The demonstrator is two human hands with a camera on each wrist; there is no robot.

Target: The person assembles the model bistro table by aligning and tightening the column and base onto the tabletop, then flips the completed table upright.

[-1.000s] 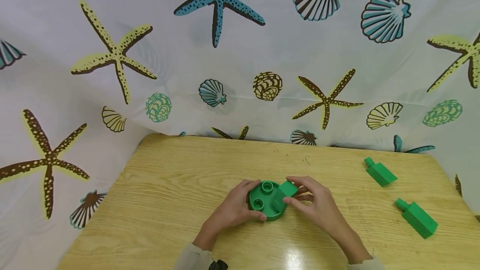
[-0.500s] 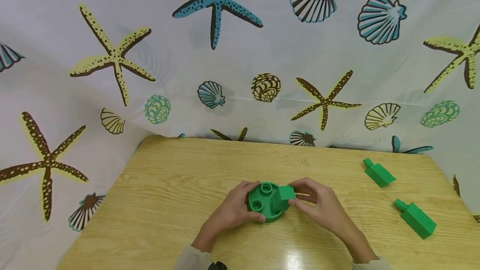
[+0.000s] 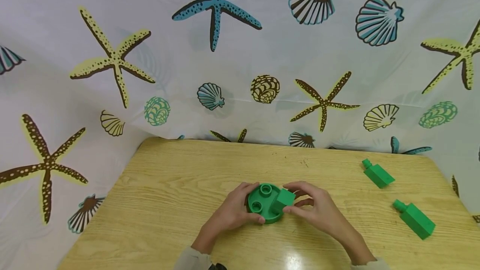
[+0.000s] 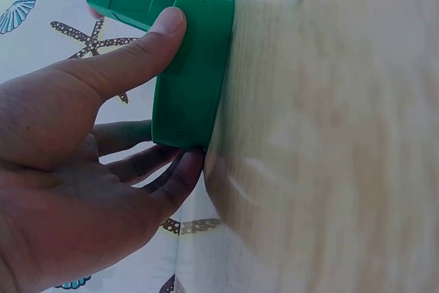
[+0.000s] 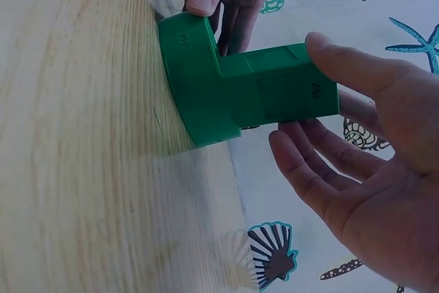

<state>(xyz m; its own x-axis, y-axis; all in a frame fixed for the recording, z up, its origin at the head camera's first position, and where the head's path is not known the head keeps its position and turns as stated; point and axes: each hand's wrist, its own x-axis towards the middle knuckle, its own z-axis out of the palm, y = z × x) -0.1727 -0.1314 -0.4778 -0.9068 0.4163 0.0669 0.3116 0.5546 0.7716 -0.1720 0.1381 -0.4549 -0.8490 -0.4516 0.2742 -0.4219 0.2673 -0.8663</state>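
Observation:
My left hand (image 3: pixel 233 208) grips the rim of a round green base (image 3: pixel 266 205), thumb on the near side and fingers on the far side. Two ring-shaped sockets show on the base's left part. A green rectangular block (image 3: pixel 286 199) stands up from its right part; its lower end is hidden from above. With thumb and fingers, my right hand (image 3: pixel 318 209) holds the upper end of that block. In the right wrist view the block (image 5: pixel 295 84) projects straight out of the base (image 5: pixel 192 80), which rests on the table. Small numbers mark both pieces.
Two more green blocks, each with a narrow round peg, lie on the wooden table (image 3: pixel 176 170) to the right: one farther back (image 3: pixel 379 176), one nearer (image 3: pixel 417 221). A white cloth (image 3: pixel 240 61) printed with starfish and shells hangs behind the table and at its sides.
The block's top has turned and shifted slightly towards me, while my right fingers have changed position around it. My left hand keeps its grip on the base, which stays in place.

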